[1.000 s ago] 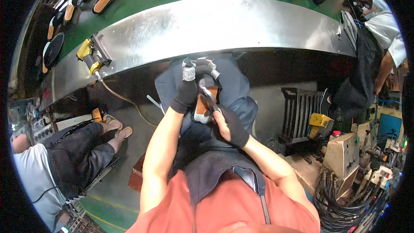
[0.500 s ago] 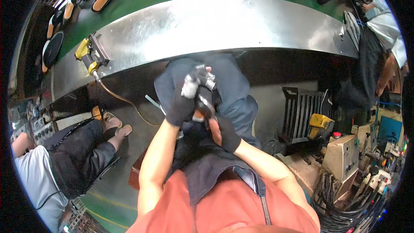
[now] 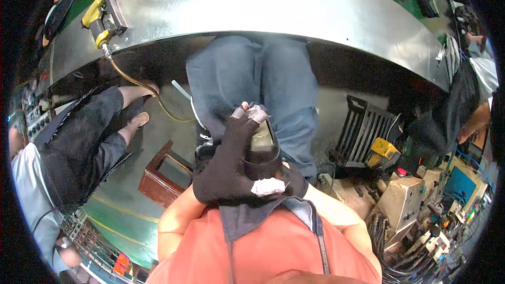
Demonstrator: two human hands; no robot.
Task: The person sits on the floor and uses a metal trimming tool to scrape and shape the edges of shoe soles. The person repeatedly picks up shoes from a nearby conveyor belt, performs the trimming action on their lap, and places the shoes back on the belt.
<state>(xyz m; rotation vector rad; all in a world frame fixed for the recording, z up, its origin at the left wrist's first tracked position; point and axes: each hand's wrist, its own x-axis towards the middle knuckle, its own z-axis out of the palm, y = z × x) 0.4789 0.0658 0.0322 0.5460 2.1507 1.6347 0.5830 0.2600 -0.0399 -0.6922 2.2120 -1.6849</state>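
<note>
Close against my body, above my lap, I hold a dark shoe [image 3: 264,162]. A pale, yellowish-green part [image 3: 261,140] shows in its opening. My left hand [image 3: 231,163], in a black glove with bare, taped fingertips, lies over the shoe. Its thumb, wrapped in white tape, crosses the near end while the fingers reach to the far end. My right hand [image 3: 298,180], also gloved in black, is against the shoe's right side; its fingers are mostly hidden behind it.
A yellow air nailer [image 3: 100,21] with a hose [image 3: 126,77] lies on the shiny metal ledge [image 3: 252,0]. Shoes [image 3: 58,16] stand on the green belt beyond. A wooden stool [image 3: 158,176] is left, near a seated person [image 3: 79,163]. Machinery [image 3: 402,200] stands at right.
Both hands have drawn the shoe nearer my body. The left hand now lies across it, and the right is more hidden. The view has shifted toward my lap.
</note>
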